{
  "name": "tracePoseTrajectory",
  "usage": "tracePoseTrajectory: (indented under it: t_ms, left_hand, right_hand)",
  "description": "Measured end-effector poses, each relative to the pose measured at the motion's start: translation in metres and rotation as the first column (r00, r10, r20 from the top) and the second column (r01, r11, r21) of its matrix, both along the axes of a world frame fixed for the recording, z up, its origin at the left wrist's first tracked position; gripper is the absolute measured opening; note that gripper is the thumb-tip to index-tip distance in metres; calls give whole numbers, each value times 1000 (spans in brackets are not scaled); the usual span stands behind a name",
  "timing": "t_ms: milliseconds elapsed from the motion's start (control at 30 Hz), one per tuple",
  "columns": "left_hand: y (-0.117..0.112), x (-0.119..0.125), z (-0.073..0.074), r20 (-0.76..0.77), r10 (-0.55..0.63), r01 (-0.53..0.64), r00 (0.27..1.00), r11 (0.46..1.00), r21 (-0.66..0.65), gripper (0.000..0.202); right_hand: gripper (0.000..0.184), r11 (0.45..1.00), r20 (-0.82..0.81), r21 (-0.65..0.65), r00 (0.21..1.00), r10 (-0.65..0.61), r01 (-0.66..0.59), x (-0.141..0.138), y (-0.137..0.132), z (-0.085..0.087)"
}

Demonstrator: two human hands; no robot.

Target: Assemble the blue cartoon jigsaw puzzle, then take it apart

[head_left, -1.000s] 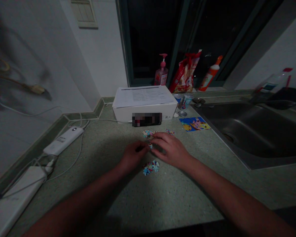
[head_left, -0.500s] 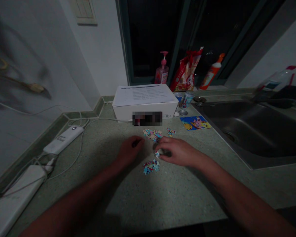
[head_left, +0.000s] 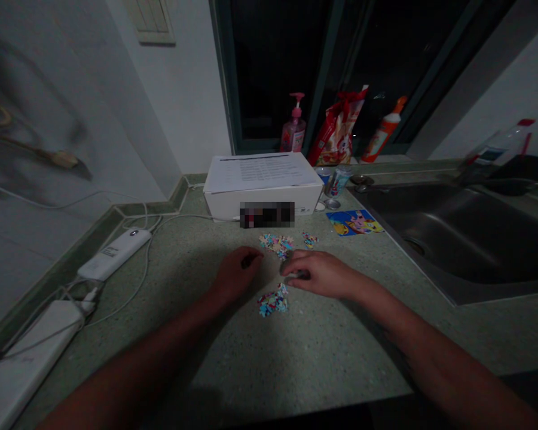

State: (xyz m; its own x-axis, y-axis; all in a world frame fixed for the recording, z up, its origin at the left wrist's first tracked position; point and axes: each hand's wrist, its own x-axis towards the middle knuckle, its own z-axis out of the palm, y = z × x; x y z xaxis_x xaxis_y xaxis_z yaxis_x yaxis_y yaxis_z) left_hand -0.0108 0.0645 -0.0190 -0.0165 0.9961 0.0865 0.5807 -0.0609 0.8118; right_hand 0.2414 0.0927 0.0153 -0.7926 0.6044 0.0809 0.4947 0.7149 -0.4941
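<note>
Small colourful jigsaw pieces lie on a green speckled counter [head_left: 305, 358]. One cluster of pieces [head_left: 273, 302] sits just in front of my hands, a second cluster [head_left: 277, 243] lies behind them, and a few more pieces [head_left: 309, 239] lie to the right. My left hand [head_left: 237, 276] rests curled on the counter, fingers closed round something I cannot make out. My right hand [head_left: 319, 273] lies beside it, fingertips pinched together at a small piece near the front cluster.
A white box [head_left: 262, 184] with a printed sheet stands behind the pieces, a picture card [head_left: 354, 222] to its right. A steel sink [head_left: 466, 239] fills the right side. Power strips [head_left: 114, 254] and cables lie at left. Bottles [head_left: 293, 126] and a bag line the window sill.
My right hand drew back from the far cluster toward the front cluster, uncovering the far pieces. The left hand moved slightly left and stayed curled.
</note>
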Motion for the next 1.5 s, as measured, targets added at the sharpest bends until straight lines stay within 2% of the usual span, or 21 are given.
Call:
tracePoseTrajectory:
  t_ms: [100, 167, 267, 333, 433, 533, 933, 1067, 1200, 1333, 1433, 1500]
  left_hand:
    - [0, 0, 0, -27, -6, 6, 1000, 1000, 7, 22]
    - [-3, 1, 1, -79, -40, 44, 996, 998, 54, 21]
    - [-10, 4, 3, -208, -178, 217, 962, 959, 182, 19]
    - [-18, 7, 5, -298, -284, 356, 911, 907, 225, 18]
    - [-27, 14, 10, -414, -383, 489, 826, 852, 188, 17]
    - [-31, 17, 12, -474, -422, 538, 773, 832, 137, 17]
    - [-32, 16, 13, -391, -525, 614, 756, 775, 148, 11]
    - [-30, 15, 10, -348, -508, 589, 788, 786, 187, 13]
    - [-26, 13, 5, -231, -401, 451, 887, 861, 235, 12]
    - [-21, 13, 0, -13, -185, 184, 983, 971, 154, 18]
    - [-18, 15, 1, 167, -83, 79, 982, 996, 34, 28]
    - [-17, 16, 3, 215, -55, 56, 975, 998, -1, 23]
  right_hand:
    - [16, 999, -5, -21, 1000, -26, 26, 0, 6, -5]
    - [16, 990, -17, 49, 991, -135, 135, -1, 8, -9]
    - [22, 919, -51, 196, 940, -338, 341, -3, 11, -15]
    - [26, 884, -44, 241, 914, -403, 401, -4, 13, -20]
    - [28, 870, -7, 263, 903, -430, 417, -5, 17, -26]
    - [27, 860, 26, 292, 895, -444, 418, -7, 20, -29]
    - [19, 860, -25, 287, 900, -434, 422, -7, 18, -27]
    - [19, 854, -37, 281, 894, -446, 438, -6, 20, -25]
    - [18, 829, -137, 234, 862, -489, 508, -6, 22, -21]
    - [16, 891, -341, 39, 844, -414, 453, -12, 16, -21]
    - [15, 914, -418, -145, 814, -403, 379, -23, 6, -27]
    - [15, 916, -434, -230, 807, -400, 330, -30, 0, -32]
